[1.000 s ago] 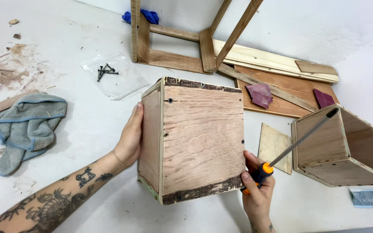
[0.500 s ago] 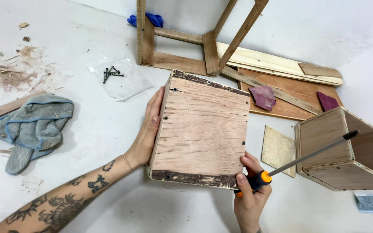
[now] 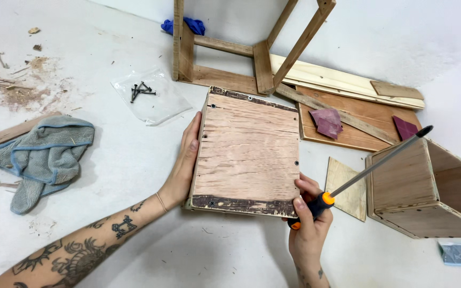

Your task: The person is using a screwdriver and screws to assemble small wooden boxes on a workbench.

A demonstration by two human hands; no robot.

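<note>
A wooden box (image 3: 247,152) lies on the white table (image 3: 134,154), one rough plywood face turned up, dark strips along its near and far edges. The left hand (image 3: 183,165) lies flat against the box's left side, fingers stretched along the edge. The right hand (image 3: 309,221) is at the near right corner — its fingers touch the box while the fist is closed around a screwdriver (image 3: 358,173) with an orange-and-black handle, its long shaft slanting up to the right over a second, open wooden box (image 3: 422,186).

A small plywood piece (image 3: 348,186) lies between the two boxes. Left of the box, well apart, is a blue-grey cloth (image 3: 44,157); a clear bag of black screws (image 3: 148,96) lies near the far left corner. A wooden frame (image 3: 241,48) stands beyond, with boards (image 3: 348,85) beside it.
</note>
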